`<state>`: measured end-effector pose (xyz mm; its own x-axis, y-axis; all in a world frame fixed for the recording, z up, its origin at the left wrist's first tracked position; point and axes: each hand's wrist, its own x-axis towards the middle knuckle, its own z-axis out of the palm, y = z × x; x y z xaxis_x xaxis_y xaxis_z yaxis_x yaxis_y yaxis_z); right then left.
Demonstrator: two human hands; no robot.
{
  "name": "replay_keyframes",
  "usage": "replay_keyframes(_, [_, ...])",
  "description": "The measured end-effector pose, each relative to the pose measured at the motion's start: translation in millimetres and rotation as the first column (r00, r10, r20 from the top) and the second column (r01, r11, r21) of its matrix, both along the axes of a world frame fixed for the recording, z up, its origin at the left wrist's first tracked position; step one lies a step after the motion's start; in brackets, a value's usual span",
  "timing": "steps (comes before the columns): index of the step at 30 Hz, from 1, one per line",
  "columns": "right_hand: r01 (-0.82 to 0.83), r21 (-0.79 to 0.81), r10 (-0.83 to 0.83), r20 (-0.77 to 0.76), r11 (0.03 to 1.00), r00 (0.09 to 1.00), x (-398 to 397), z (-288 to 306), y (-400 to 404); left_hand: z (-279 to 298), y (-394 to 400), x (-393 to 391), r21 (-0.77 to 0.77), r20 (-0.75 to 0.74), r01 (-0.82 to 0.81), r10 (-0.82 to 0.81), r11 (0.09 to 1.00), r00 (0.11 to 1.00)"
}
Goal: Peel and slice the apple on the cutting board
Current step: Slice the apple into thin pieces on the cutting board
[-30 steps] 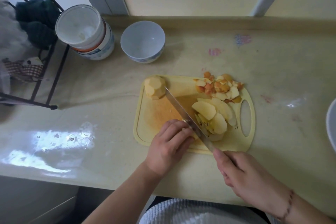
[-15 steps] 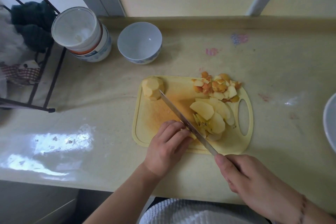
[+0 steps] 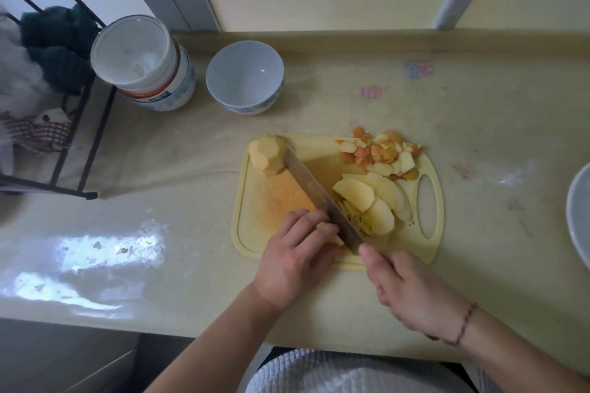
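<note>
Pale yellow countertop [image 3: 479, 143], worn and stained, runs along a wall; a white bowl [image 3: 245, 76] and a stack of containers [image 3: 140, 60] stand at the back, well apart from the work. My yellow cutting board [image 3: 255, 188] lies at the centre.

Peeling is judged complete: a heap of peel scraps [image 3: 380, 153] sits at the board's far right corner, and a peeled apple chunk [image 3: 266, 155] waits at the far left corner. Cut slices [image 3: 370, 198] lie fanned just right of the blade.

Slicing is the step in hand. My left hand [image 3: 297, 258] curls its fingers over a small apple piece [image 3: 329, 231], pinning it to the board at the near edge. My right hand [image 3: 412, 293] is wrapped round the handle of the knife [image 3: 319, 195], index finger lying along the top; the handle itself is hidden under the hand. The blade runs diagonally across the board, its tip touching or just beside the waiting chunk, its heel against the pinned piece.

Next move, as I judge it: press the heel down through the pinned piece with fingertips tucked back, since little apple is left between them and the edge. Then the far chunk needs bringing in
</note>
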<state>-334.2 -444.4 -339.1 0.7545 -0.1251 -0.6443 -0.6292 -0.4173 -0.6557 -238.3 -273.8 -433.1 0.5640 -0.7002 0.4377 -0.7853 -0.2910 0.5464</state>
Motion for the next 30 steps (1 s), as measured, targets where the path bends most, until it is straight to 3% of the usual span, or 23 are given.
replay_keyframes(4, [0.135, 0.142, -0.125, -0.081, 0.981, 0.989, -0.3, 9.1, -16.4, -0.6, -2.7, -0.1, 0.124, 0.023, 0.049, -0.052, 0.991, 0.998])
replay_keyframes(6, [0.209, 0.220, -0.187, -0.118, 0.953, 0.975, -3.2, 13.0, -17.8, 0.5, -5.9, -1.4, 0.153, -0.012, -0.024, 0.026, 0.988, 1.000])
replay_keyframes(10, [0.198, 0.259, -0.176, -0.106, 0.945, 0.979, -9.6, 15.4, -10.3, 13.9, -18.6, 2.8, 0.218, -0.209, -0.209, 0.255, 0.953, 0.944])
replay_keyframes(13, [0.166, 0.211, -0.151, -0.083, 0.963, 0.985, -10.1, 16.9, -3.2, 20.9, -15.3, 8.1, 0.256, -0.186, -0.250, 0.301, 0.934, 0.935])
replay_keyframes(18, [0.126, 0.062, -0.127, 0.005, 0.990, 0.992, -9.8, 8.9, 4.2, 14.2, 4.1, 7.3, 0.271, -0.130, -0.116, 0.156, 0.956, 0.979])
replay_keyframes(25, [0.140, -0.075, -0.135, 0.068, 0.987, 0.988, -11.8, 1.5, 14.6, 22.6, -7.8, -2.1, 0.292, -0.025, -0.185, 0.201, 0.938, 0.979])
replay_keyframes(30, [0.075, -0.091, -0.064, 0.119, 0.993, 0.991, -6.6, -2.1, 15.8, 20.9, -6.1, -4.3, 0.255, -0.107, -0.126, 0.157, 0.959, 0.982])
